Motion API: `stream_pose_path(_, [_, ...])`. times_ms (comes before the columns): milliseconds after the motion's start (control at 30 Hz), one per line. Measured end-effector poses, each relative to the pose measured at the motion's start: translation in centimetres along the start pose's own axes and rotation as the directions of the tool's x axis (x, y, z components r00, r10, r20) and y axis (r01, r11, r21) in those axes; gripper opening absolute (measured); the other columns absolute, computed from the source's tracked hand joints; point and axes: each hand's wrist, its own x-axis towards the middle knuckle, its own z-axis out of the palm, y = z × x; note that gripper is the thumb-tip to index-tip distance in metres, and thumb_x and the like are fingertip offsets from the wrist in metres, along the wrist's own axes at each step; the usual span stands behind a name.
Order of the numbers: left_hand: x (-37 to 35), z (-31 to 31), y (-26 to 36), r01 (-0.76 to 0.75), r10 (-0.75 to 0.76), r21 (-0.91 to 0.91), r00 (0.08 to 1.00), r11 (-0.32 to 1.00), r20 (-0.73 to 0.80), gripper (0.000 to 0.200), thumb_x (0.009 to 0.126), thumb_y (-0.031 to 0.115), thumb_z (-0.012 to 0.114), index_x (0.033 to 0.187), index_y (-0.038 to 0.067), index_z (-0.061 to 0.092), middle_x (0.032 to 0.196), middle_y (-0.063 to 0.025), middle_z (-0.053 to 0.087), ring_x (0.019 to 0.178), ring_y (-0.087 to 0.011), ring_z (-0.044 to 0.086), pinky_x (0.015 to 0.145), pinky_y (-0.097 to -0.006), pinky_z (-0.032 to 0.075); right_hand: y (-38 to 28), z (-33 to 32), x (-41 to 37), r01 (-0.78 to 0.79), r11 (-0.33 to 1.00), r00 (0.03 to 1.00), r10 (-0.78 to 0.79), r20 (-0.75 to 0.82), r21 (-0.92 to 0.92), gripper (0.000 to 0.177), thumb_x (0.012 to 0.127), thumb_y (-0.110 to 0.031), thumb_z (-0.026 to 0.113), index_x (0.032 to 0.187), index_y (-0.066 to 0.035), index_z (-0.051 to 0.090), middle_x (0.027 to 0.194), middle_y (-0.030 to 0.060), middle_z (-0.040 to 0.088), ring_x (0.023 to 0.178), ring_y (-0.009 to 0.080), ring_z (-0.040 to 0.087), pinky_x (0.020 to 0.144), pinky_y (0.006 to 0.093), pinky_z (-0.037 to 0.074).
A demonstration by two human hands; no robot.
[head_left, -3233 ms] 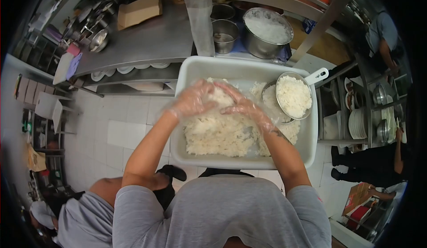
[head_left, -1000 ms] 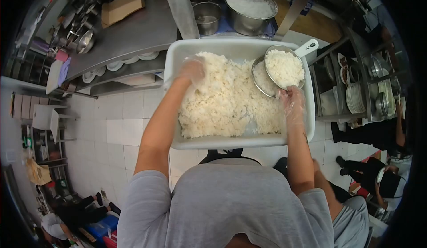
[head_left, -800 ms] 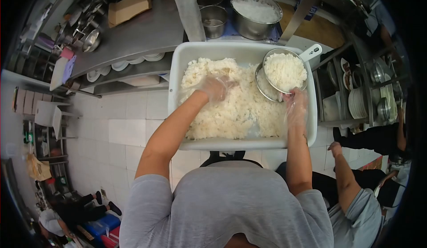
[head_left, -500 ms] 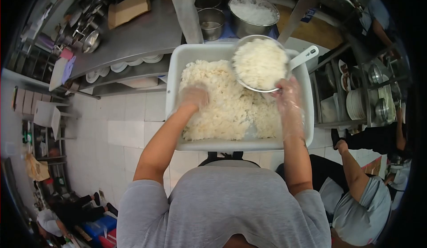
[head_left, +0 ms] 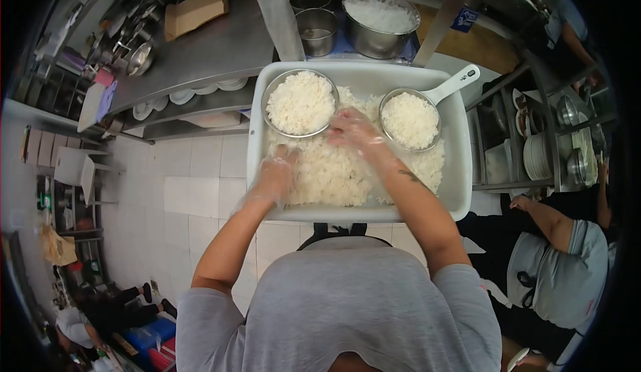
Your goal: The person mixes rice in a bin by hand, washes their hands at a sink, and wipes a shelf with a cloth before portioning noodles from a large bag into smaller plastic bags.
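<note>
- Left hand [head_left: 275, 175], in a clear plastic glove: fingers slightly spread and bent, pointing up and away from the body. It lies against the loose rice [head_left: 327, 178], just below the near edge of a round bowl [head_left: 302, 103] heaped with rice; whether the fingertips touch that bowl cannot be told.
- Right hand [head_left: 352, 130], gloved likewise: fingers gathered and curled inward, close beside the right rim of the same bowl. Whether they grip the rim, or hold anything, cannot be told.
- Left arm: elbow bent and out to the side, forearm slanting up and inward.
- Right arm: forearm reaching across to the upper left, over the tub's near edge, the hand near the tub's middle.
- White tub [head_left: 458, 165]: a deep rectangle in front of the person's grey shirt, with loose rice spread over much of its floor.
- Rice-filled bowl: in the tub's far left corner.
- White-handled bowl [head_left: 410, 119]: also full of rice, at the far right, its handle extending over the tub's corner.
</note>
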Motion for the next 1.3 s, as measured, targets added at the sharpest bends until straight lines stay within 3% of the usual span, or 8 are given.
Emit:
stream_pose_path(167, [-1.0, -0.7, 0.4, -0.035, 0.020, -0.089, 0.986, 0.995, -0.168, 0.040, 0.082, 0.020, 0.055, 0.119, 0.004, 0.051, 0.108, -0.0219, 0.050, 0.099, -0.0371, 0.052, 0.085, -0.0415, 0.043, -0.8, -8.0, -7.3, -0.184, 0.978, 0.969, 0.197, -0.149, 0.098, 0.026, 0.083, -0.011, 0.057, 0.105, -0.002, 0.047, 0.085, 0.0098, 0.050, 0.082, 0.0213, 0.057, 0.072, 0.0403, 0.054])
stream_pose_path(433, [-0.2, -0.7, 4.4, -0.234, 0.207, -0.149, 0.963, 0.961, -0.174, 0.031, 0.086, 0.022, 0.053, 0.108, 0.000, 0.057, 0.103, -0.0213, 0.051, 0.093, -0.0369, 0.054, 0.081, -0.0425, 0.044, 1.5, -16.8, -5.6, 0.204, 0.977, 0.630, -0.181, -0.755, -0.064, 0.008, 0.075, -0.005, 0.056, 0.081, 0.001, 0.054, 0.069, 0.0107, 0.055, 0.058, 0.0190, 0.054, 0.054, 0.0308, 0.048])
stream_pose_path(567, [0.2, 0.9, 5.6, -0.275, 0.245, -0.190, 0.955, 0.942, -0.167, 0.031, 0.086, 0.022, 0.052, 0.107, 0.000, 0.057, 0.102, -0.0205, 0.052, 0.093, -0.0361, 0.054, 0.082, -0.0424, 0.044, 0.1, -17.0, -5.0, 0.005, 0.999, 0.676, -0.028, -0.737, -0.033, 0.004, 0.068, -0.001, 0.056, 0.071, 0.000, 0.053, 0.059, 0.0078, 0.050, 0.048, 0.0157, 0.048, 0.042, 0.0286, 0.040])
stream_pose_path(733, [-0.8, 1.2, 5.4, -0.234, 0.185, -0.319, 0.967, 0.919, -0.176, 0.030, 0.086, 0.020, 0.053, 0.106, -0.002, 0.057, 0.097, -0.0198, 0.055, 0.092, -0.0331, 0.055, 0.081, -0.0398, 0.044, -2.3, -13.3, -6.5, 0.252, 0.946, 0.757, -0.063, -0.651, 0.202, 0.016, 0.071, -0.002, 0.053, 0.056, -0.006, 0.046, 0.051, 0.0014, 0.039, 0.046, 0.0150, 0.040, 0.046, 0.0302, 0.041])
stream_pose_path(967, [0.7, 3.8, 3.7, -0.351, 0.228, -0.513, 0.930, 0.783, -0.289, 0.025, 0.085, 0.017, 0.053, 0.101, -0.001, 0.059, 0.091, -0.0177, 0.055, 0.089, -0.0315, 0.054, 0.080, -0.0378, 0.043, -6.0, -10.9, -5.7, 0.306, 0.919, 0.906, -0.201, -0.373, 0.247, 0.009, 0.069, 0.004, 0.047, 0.071, -0.004, 0.045, 0.054, 0.0015, 0.039, 0.046, 0.0139, 0.039, 0.047, 0.0341, 0.042])
stream_pose_path(1167, [0.4, 1.9, 5.7, -0.351, 0.229, -0.487, 0.928, 0.800, -0.293, 0.023, 0.084, 0.015, 0.053, 0.101, 0.001, 0.059, 0.093, -0.0177, 0.054, 0.088, -0.0330, 0.054, 0.081, -0.0389, 0.043, -6.8, 0.0, -1.7, 0.203, 0.950, 0.960, -0.145, -0.239, 0.238, 0.038, 0.062, 0.008, 0.055, 0.096, -0.003, 0.040, 0.066, 0.0072, 0.046, 0.049, 0.0153, 0.044, 0.056, 0.0480, 0.051])
stream_pose_path(1233, [0.8, 2.0, 5.3, -0.345, 0.218, -0.462, 0.927, 0.817, -0.306, 0.022, 0.084, 0.014, 0.054, 0.101, 0.001, 0.059, 0.093, -0.0179, 0.054, 0.089, -0.0338, 0.053, 0.081, -0.0395, 0.043, -4.2, 2.7, 1.1, 0.139, 0.959, 0.985, -0.109, -0.133, 0.245, 0.030, 0.064, 0.008, 0.055, 0.086, -0.006, 0.040, 0.062, 0.0033, 0.046, 0.049, 0.0124, 0.044, 0.052, 0.0328, 0.047])
stream_pose_path(1300, [1.3, 2.7, 4.4, -0.356, 0.216, -0.435, 0.916, 0.827, -0.339, 0.022, 0.084, 0.014, 0.053, 0.101, 0.001, 0.059, 0.092, -0.0180, 0.054, 0.090, -0.0345, 0.053, 0.081, -0.0403, 0.043, -2.9, 4.5, 1.9, 0.104, 0.970, 0.994, -0.095, -0.050, 0.219, 0.026, 0.068, 0.005, 0.057, 0.086, -0.005, 0.041, 0.064, 0.0047, 0.047, 0.050, 0.0140, 0.046, 0.056, 0.0374, 0.049])
